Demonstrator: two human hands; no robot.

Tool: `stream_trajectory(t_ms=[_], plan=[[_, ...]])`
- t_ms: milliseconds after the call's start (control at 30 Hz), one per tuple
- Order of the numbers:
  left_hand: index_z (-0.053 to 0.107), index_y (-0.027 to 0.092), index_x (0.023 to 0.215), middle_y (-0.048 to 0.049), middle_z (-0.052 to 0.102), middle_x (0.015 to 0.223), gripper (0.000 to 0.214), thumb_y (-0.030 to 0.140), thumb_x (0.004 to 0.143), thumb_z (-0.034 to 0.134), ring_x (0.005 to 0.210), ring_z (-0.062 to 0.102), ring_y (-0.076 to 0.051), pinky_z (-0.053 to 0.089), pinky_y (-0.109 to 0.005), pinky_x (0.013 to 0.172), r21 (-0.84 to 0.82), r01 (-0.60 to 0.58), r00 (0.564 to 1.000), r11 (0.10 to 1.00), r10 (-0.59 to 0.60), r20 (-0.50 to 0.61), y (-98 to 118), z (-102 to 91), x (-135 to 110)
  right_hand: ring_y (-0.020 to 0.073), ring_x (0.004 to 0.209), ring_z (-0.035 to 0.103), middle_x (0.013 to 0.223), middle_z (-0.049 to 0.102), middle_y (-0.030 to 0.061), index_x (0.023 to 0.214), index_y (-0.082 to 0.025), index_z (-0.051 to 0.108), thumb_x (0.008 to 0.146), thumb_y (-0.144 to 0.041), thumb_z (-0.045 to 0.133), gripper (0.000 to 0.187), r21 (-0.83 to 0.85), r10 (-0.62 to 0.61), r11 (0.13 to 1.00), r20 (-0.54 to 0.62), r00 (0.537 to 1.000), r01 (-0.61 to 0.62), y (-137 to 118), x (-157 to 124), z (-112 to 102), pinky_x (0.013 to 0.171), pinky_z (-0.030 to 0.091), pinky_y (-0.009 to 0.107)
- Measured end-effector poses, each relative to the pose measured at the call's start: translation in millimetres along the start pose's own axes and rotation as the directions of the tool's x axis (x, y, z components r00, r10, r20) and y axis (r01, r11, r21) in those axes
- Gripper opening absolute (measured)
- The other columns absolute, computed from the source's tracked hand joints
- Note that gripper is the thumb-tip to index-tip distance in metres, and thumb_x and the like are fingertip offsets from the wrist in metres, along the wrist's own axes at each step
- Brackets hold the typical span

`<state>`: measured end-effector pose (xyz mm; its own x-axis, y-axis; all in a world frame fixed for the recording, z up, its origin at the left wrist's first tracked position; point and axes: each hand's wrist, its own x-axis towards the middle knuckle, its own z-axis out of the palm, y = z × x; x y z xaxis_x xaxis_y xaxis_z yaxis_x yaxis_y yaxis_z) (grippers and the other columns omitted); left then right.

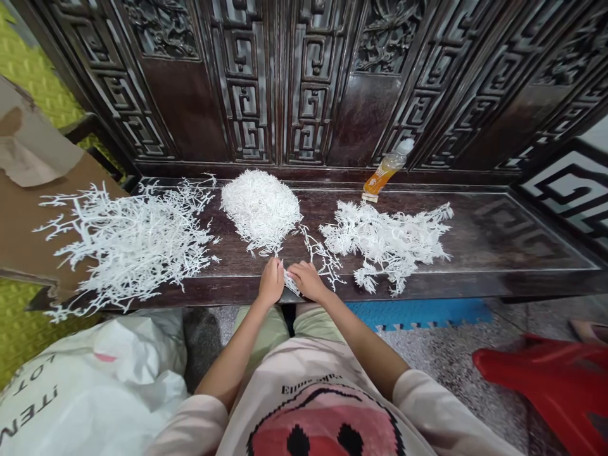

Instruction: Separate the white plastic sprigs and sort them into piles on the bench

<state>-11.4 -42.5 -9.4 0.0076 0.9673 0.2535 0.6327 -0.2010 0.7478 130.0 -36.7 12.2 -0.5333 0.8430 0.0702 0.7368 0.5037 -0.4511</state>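
Your left hand point(270, 282) and right hand point(308, 280) meet at the table's point(498, 240) near edge. Your forearms angle inward, and your curled fingers pinch a white plastic sprig point(291, 284) between both hands. Just beyond them lies a heap of small white pieces point(261, 206). Bare white branches point(128, 244) spread left of your left hand, and a bushier white pile point(384, 240) lies right of your right hand, with an orange bottle point(384, 170) behind it.

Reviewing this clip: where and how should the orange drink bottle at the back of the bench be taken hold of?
Probably best to grip the orange drink bottle around its mid-body, coming from the front and slightly above. It leans tilted, white cap up toward the carved back panel, so there is no way in from behind. A white branch pile lies just before its base.
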Motion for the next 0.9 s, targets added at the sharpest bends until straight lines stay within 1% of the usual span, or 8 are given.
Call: stream_trajectory(t_ms=[133,300,467,600,667,767,800,900], plan=[[0.039,0.02,0.073,-0.0039,0.046,0.074,0.02,0.022,0.085,0.023,0.073,0.045,-0.016,0.037,-0.03,0.068,0.072,-0.039,0.999,0.997,0.037,0.016,1,1.9,-1,0.014,0.076,0.041,0.08,0.057,0.0014,0.079,-0.02,0.054,0.089,-0.028,0.03,0.027,0.058,0.024,0.998,-0.06,0.998,-0.02,2,0,3,0.067,0.023,0.025],[0.042,0.019,0.073,-0.0049,0.048,0.074,0.021,0.021,0.085,0.024,0.072,0.046,-0.017,0.036,-0.031,0.066,0.16,-0.099,0.993,0.982,0.088,0.075,3,2.1,-2,0.0154,0.074,0.041,0.08,0.056,0.0036,0.079,-0.019,0.057,0.088,-0.024,0.032,0.027,0.061,0.118,0.992,-0.173,0.978,-0.109,1,-1,7,0.068,0.025,0.026],[0.043,0.019,0.073,-0.0057,0.048,0.075,0.022,0.019,0.084,0.024,0.073,0.046,-0.018,0.036,-0.032,0.066,0.197,-0.128,0.989,0.972,0.11,0.101,7,2.4,-1,0.0157,0.072,0.041,0.075,0.053,0.0046,0.076,-0.018,0.057,0.086,-0.021,0.032,0.027,0.057,0.162,0.987,-0.211,0.964,-0.153,-1,-1,11,0.069,0.027,0.027],[0.041,0.02,0.071,-0.0052,0.048,0.073,0.02,0.019,0.083,0.025,0.071,0.046,-0.018,0.036,-0.031,0.065,0.186,-0.139,0.987,0.973,0.12,0.11,7,2.5,-1,0.0153,0.069,0.041,0.07,0.052,0.0037,0.072,-0.018,0.055,0.084,-0.018,0.033,0.025,0.073,0.159,0.987,-0.238,0.958,-0.145,2,1,14,0.068,0.028,0.026],[0.039,0.02,0.069,-0.0042,0.046,0.071,0.02,0.019,0.084,0.025,0.069,0.045,-0.017,0.036,-0.03,0.064,0.149,-0.108,0.993,0.983,0.099,0.066,4,0.7,-3,0.0151,0.068,0.043,0.069,0.052,0.0038,0.07,-0.017,0.054,0.084,-0.016,0.031,0.027,0.117,0.225,0.973,-0.259,0.94,-0.2,5,3,14,0.066,0.029,0.025],[0.036,0.021,0.068,-0.0023,0.042,0.065,0.023,0.022,0.086,0.021,0.063,0.042,-0.016,0.035,-0.029,0.061,0.056,0.037,0.994,0.998,-0.031,-0.104,-2,-4.2,-7,0.0145,0.068,0.045,0.07,0.053,0.0042,0.071,-0.016,0.053,0.084,-0.015,0.027,0.029,0.194,0.38,0.922,-0.307,0.872,-0.334,9,7,12,0.063,0.029,0.024],[0.036,0.021,0.068,-0.0021,0.042,0.065,0.024,0.024,0.086,0.02,0.063,0.042,-0.015,0.035,-0.029,0.061,0.027,0.083,0.985,0.996,-0.078,-0.156,-3,-5.6,-8,0.0143,0.068,0.045,0.071,0.053,0.0041,0.072,-0.016,0.053,0.084,-0.016,0.027,0.029,0.197,0.386,0.92,-0.307,0.87,-0.338,10,8,11,0.063,0.029,0.024],[0.04,0.02,0.073,-0.0038,0.047,0.072,0.023,0.029,0.086,0.023,0.071,0.046,-0.017,0.037,-0.03,0.067,-0.006,0.14,0.966,0.99,-0.138,-0.221,-5,-7.2,-7,0.0142,0.073,0.047,0.074,0.057,0.0029,0.073,-0.018,0.054,0.086,-0.023,0.031,0.026,0.14,0.271,0.96,-0.25,0.929,-0.242,7,8,8,0.065,0.027,0.024]])
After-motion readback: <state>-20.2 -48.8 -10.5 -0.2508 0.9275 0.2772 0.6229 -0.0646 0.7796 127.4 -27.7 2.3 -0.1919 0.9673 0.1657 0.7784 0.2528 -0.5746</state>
